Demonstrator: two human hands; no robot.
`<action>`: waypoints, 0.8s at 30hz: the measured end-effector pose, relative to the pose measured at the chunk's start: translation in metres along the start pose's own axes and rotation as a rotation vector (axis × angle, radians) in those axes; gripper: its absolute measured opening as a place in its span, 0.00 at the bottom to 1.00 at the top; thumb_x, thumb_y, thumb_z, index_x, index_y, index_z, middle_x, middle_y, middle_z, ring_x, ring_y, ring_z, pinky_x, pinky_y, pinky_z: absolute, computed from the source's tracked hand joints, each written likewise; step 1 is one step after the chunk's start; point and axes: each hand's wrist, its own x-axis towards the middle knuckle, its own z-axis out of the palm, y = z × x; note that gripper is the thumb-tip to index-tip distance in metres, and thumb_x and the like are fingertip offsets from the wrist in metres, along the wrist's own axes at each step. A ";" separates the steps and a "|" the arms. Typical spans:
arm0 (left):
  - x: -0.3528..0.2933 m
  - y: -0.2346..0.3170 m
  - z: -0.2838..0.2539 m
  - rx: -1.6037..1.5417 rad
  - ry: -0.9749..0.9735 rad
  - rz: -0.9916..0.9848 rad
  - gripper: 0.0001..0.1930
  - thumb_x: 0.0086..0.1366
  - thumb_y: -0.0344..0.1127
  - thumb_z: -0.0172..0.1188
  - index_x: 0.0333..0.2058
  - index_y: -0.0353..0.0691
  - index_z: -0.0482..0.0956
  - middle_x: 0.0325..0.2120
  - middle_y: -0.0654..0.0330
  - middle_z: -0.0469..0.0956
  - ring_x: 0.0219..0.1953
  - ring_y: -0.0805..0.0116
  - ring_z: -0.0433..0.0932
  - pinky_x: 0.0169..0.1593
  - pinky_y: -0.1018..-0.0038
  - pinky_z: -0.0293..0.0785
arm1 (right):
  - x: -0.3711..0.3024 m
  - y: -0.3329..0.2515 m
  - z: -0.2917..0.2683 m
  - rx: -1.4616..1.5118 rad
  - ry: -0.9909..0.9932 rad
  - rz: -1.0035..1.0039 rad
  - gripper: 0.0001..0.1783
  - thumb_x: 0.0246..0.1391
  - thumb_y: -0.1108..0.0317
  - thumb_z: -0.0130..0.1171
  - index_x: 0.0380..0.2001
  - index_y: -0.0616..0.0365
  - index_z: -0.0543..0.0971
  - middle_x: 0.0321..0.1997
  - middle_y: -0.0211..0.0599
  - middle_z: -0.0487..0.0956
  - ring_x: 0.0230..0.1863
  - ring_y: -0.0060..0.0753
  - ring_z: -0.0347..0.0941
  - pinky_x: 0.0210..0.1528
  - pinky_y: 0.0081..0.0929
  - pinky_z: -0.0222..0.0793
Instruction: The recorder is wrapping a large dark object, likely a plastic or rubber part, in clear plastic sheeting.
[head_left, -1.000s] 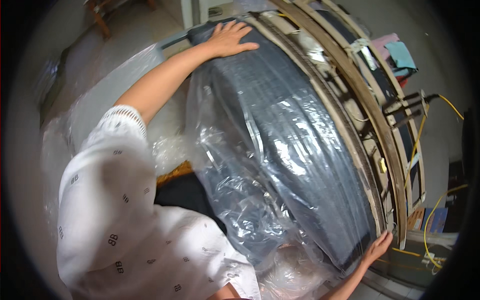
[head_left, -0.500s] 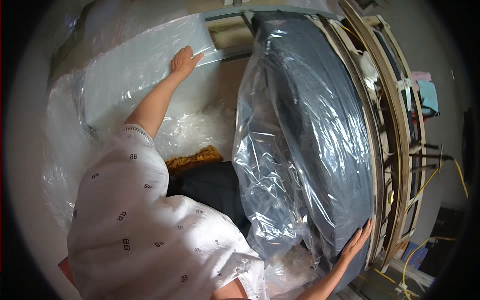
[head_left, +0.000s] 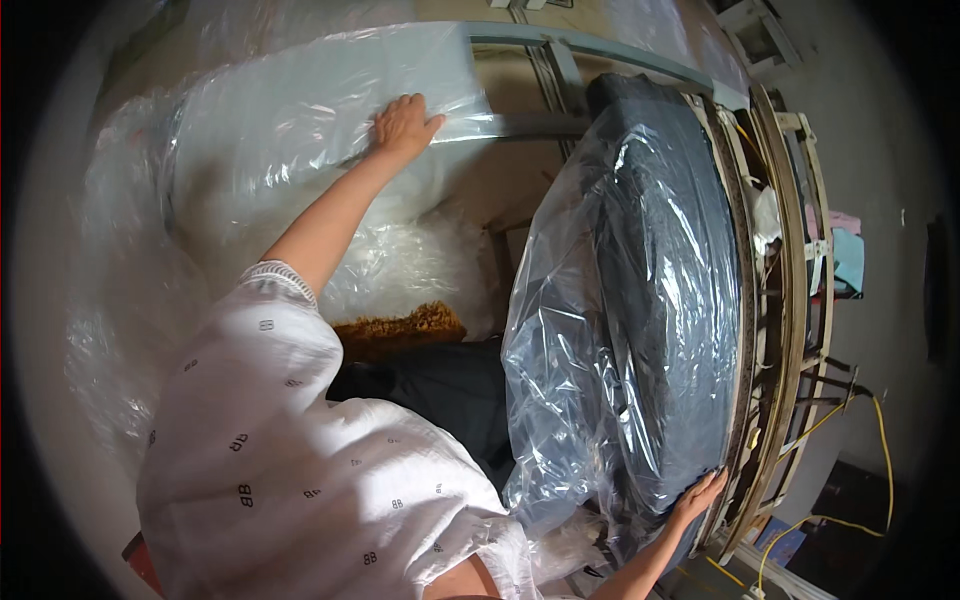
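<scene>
The light is a bit dim, and black fills the corners around the round view. Bright white streaks shine on the clear plastic (head_left: 562, 375). The white shirt (head_left: 330, 465) has light patches and soft gray shadows. The black cloth (head_left: 445, 390) is so dark that its folds hardly show. The long wooden bar (head_left: 795, 300) bends, and the far edges look fuzzy.

Dark bundle (head_left: 690, 300) wrapped in plastic (head_left: 560, 370)
It is touched by the right hand (head_left: 698, 494); clear sheeting (head_left: 300, 125) is touched by the left hand (head_left: 404, 130).
</scene>
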 end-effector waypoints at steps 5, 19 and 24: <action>0.016 -0.058 0.016 -0.574 -0.016 -0.062 0.11 0.57 0.40 0.55 0.35 0.40 0.74 0.32 0.56 0.76 0.30 0.59 0.74 0.35 0.64 0.70 | 0.031 -0.102 -0.026 0.077 0.119 -0.141 0.28 0.64 0.54 0.33 0.58 0.63 0.60 0.62 0.52 0.58 0.63 0.49 0.52 0.63 0.40 0.47; -0.158 0.076 -0.121 -1.318 -0.346 0.141 0.06 0.65 0.32 0.46 0.30 0.39 0.67 0.24 0.71 0.63 0.26 0.83 0.62 0.30 0.83 0.62 | 0.013 -0.453 0.030 1.243 -0.951 -0.247 0.26 0.60 0.58 0.43 0.57 0.62 0.62 0.59 0.40 0.64 0.58 0.35 0.61 0.58 0.28 0.55; -0.238 0.126 -0.190 -1.444 -1.275 0.643 0.08 0.60 0.33 0.57 0.33 0.38 0.66 0.27 0.64 0.66 0.31 0.75 0.67 0.36 0.75 0.66 | 0.001 -0.506 0.084 1.236 -1.156 0.074 0.30 0.57 0.59 0.50 0.59 0.62 0.60 0.53 0.43 0.69 0.51 0.30 0.66 0.52 0.24 0.60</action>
